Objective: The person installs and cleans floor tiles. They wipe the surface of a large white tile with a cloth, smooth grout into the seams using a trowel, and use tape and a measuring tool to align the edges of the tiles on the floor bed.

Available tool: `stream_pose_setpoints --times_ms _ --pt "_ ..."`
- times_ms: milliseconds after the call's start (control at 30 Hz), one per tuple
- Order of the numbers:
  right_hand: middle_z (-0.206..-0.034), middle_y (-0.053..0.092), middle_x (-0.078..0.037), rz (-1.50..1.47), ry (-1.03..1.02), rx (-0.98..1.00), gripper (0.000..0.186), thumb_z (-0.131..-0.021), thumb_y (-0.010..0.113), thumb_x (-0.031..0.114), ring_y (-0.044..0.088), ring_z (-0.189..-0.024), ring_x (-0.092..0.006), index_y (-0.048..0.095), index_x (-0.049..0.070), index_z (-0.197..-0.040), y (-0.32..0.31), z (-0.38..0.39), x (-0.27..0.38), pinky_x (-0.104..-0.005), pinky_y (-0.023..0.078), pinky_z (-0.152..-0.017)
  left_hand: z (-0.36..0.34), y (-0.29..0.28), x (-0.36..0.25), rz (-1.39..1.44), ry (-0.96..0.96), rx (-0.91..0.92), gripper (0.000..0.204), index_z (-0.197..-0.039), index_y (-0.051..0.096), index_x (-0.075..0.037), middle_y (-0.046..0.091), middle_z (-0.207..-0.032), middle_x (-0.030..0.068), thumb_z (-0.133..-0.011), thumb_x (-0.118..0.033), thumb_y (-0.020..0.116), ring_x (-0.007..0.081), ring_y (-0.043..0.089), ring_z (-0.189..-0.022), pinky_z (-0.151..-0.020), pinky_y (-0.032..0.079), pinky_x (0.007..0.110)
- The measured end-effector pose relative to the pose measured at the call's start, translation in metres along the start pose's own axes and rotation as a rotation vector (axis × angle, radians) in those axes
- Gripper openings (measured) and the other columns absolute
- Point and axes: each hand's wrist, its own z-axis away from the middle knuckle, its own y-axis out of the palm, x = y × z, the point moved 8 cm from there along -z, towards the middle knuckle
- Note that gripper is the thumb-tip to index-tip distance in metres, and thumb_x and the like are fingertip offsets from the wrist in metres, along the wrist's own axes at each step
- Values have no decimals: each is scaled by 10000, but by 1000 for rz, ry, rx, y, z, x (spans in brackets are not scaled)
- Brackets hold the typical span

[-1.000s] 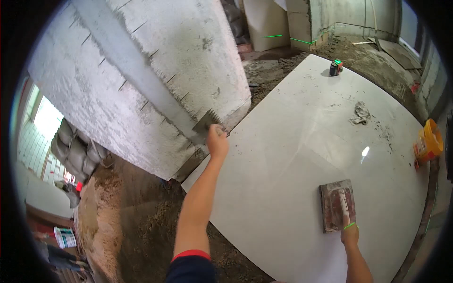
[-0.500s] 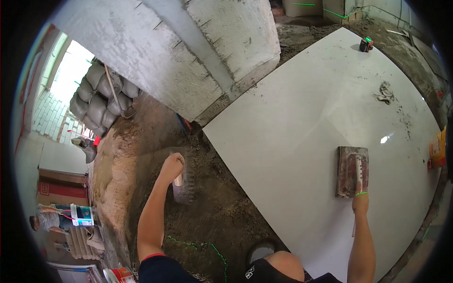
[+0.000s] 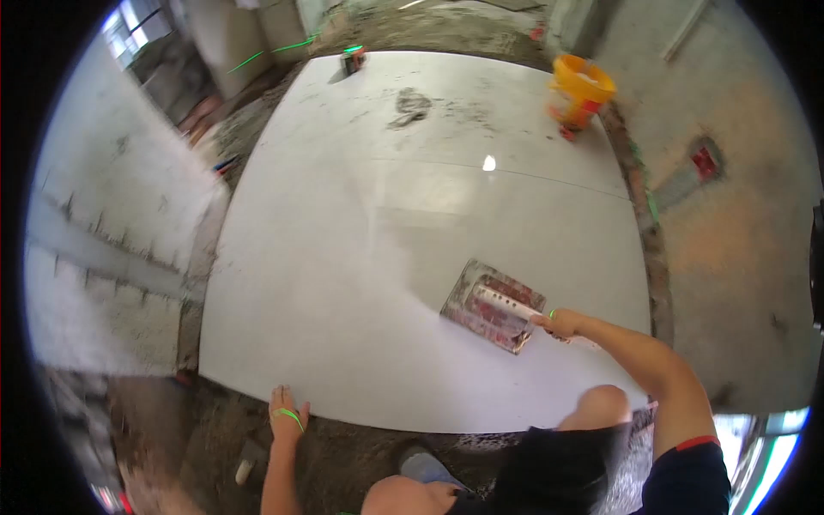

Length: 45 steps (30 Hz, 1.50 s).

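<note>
Your right hand (image 3: 562,324) gripped the float (image 3: 489,313); your left hand (image 3: 287,410) spread at the slab (image 3: 309,257), near left; flat pressure seemed best.

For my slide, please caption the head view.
Right hand grips a float on pale tiles; left hand at their near edge.

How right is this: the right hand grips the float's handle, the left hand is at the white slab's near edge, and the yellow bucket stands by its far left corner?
Wrong corner: the head view shows the yellow bucket by the far right corner of the white slab. The right hand, float and left hand are as stated.
</note>
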Motion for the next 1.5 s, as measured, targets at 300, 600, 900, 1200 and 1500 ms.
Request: stream_pose_setpoints --times_ms 300,600,900,1200,1500 --pt "-641 564 -134 -214 -64 -592 644 -915 432 607 522 -514 -258 612 0 -792 112 149 -263 -408 443 -508 -44 124 -330 -20 472 21 919 -1393 224 157 129 -1507 306 -836 -483 576 436 79 -1417 -1155 69 513" --pt "-573 508 -13 -1314 743 -763 591 -888 502 599 456 -453 -130 545 56 -659 176 305 -344 -322 356 -419 98 251 -503 366 1114 835 553 -1318 447 43 403 -1401 239 -861 -235 588 378 384 -1298 -1068 321 465" --pt "-607 537 -36 -1120 509 -922 357 -969 467 320 487 -552 -119 616 16 -856 131 335 -271 -321 389 -485 -82 158 -482 -534 753 420 1005 -1399 154 173 72 -1482 371 -805 -484 629 456 60 -1411 -1150 88 501" --pt "-705 616 -167 -929 -15 -683 675 -944 358 576 580 -601 -296 648 -23 -830 -139 89 -174 -453 466 -595 -95 181 -541 -477 552 219 1067 -1409 101 170 50 -1484 373 -823 -614 526 472 28 -1410 -1138 93 533" --pt "-676 568 -52 -821 -47 -1026 296 -955 410 208 507 -588 -123 588 -27 -974 -30 255 -195 -320 394 -501 -117 168 -548 -148 340 -62 907 -1408 122 170 63 -1494 353 -880 -475 479 443 5 -1421 -1154 48 495"
